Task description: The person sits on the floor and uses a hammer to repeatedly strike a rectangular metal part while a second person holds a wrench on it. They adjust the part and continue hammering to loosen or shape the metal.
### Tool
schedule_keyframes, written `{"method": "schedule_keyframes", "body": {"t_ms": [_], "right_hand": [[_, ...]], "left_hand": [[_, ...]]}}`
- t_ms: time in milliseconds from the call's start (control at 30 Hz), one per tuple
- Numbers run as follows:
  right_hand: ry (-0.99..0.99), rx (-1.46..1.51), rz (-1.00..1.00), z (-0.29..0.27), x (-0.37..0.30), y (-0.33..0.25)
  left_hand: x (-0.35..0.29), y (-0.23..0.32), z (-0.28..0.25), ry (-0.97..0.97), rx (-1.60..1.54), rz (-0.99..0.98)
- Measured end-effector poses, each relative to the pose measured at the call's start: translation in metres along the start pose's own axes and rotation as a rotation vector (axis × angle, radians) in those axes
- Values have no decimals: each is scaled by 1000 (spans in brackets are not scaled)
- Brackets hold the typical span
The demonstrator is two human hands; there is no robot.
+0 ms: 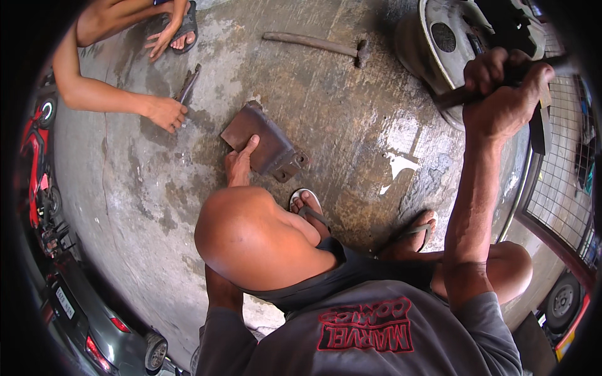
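Note:
My left hand (239,164) grips the near edge of a rusty metal bracket (260,138), its thumb lying on the upper face. The bracket is boxy, with lugs and holes at its right end, and rests tilted on the wet concrete. Raised at the right, my right hand (501,94) is closed round the dark handle of a tool (454,97). The tool's far end is blurred, so its kind is unclear. On the floor beyond the bracket lies a hammer (313,42) with a long wooden handle.
Another person's hand (164,114) is at a dark slim tool (189,84) at the left; their other hand (164,41) hangs near their foot. A metal wheel rim (433,50) stands at the upper right, beside wire mesh (558,169). Cars and a red motorcycle (36,150) are at far left.

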State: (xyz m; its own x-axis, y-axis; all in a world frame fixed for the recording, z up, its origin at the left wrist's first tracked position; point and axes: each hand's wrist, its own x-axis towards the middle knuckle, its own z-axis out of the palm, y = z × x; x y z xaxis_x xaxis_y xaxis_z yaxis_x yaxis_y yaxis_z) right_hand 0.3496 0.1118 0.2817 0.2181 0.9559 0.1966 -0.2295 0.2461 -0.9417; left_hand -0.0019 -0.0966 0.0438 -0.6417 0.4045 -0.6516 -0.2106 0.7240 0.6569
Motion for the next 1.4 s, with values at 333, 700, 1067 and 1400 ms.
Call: {"method": "schedule_keyframes", "body": {"t_ms": [333,700,1067,1400], "right_hand": [[-752,-549,1257,3,-171,179],[-132,-185,276,6,-22,31],[-42,-74,186,8,-45,57],[-684,-472,1276,-17,-195,173]], "left_hand": [[-2,1,-6,6,-125,22],[0,4,-19,-102,-41,35],[28,-18,-49,-182,-54,43],[15,-16,-42,-144,-258,66]]}}
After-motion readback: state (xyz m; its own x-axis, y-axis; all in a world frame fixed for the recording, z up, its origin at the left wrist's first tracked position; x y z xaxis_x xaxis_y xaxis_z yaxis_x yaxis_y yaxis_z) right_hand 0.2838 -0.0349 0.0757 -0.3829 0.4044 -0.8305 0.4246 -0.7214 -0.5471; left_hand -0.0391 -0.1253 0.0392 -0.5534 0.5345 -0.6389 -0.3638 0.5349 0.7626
